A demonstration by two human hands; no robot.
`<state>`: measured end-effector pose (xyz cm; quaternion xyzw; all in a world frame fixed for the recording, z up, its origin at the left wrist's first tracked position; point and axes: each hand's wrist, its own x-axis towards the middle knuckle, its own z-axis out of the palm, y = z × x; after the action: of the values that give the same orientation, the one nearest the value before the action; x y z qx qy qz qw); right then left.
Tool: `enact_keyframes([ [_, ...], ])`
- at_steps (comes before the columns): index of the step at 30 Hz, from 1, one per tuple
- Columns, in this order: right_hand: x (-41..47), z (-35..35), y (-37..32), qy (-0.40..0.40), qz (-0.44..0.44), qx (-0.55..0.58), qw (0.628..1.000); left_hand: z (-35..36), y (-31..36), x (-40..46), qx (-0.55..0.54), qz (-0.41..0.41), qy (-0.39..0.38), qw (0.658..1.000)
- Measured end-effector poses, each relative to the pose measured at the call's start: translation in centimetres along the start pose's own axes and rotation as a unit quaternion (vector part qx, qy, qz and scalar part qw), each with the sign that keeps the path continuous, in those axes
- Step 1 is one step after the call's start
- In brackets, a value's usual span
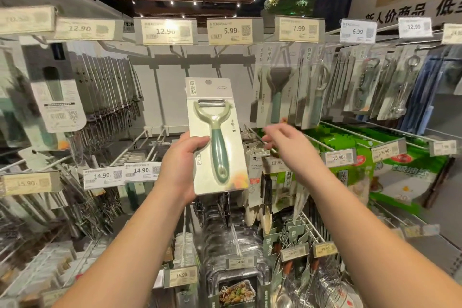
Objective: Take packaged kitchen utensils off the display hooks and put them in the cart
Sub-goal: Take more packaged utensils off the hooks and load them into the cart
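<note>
Packaged peeler (217,136): pale card, green handle, steel blade on top; gripped upright at lower left edge by left hand (181,166). Right hand (287,146) open, empty, just beside.

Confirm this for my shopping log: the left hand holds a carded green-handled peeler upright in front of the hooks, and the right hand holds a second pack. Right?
Not quite. The head view shows the right hand empty, fingers spread, reaching toward the display. The rest stands: the left hand holds the carded green-handled peeler upright in front of the hooks.
</note>
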<state>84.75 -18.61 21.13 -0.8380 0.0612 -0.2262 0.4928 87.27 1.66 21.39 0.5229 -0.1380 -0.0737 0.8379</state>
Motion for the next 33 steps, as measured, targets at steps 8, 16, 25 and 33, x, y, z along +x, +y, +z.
enact_keyframes([
  [8,-0.6,2.4,-1.5,-0.055,-0.017,0.118,0.991,1.7,0.7,2.2,0.043,0.004,-0.049,0.998],
  [16,2.9,1.3,-1.2,-0.024,-0.039,0.142,0.989,1.6,1.0,4.5,0.171,0.084,0.008,0.982],
  [25,5.5,1.7,-1.9,-0.023,-0.079,0.099,0.992,1.5,1.6,6.8,0.185,0.118,0.028,0.975],
  [33,7.1,1.8,0.0,-0.039,-0.062,0.118,0.990,1.2,1.0,8.2,0.178,0.095,0.029,0.979],
])
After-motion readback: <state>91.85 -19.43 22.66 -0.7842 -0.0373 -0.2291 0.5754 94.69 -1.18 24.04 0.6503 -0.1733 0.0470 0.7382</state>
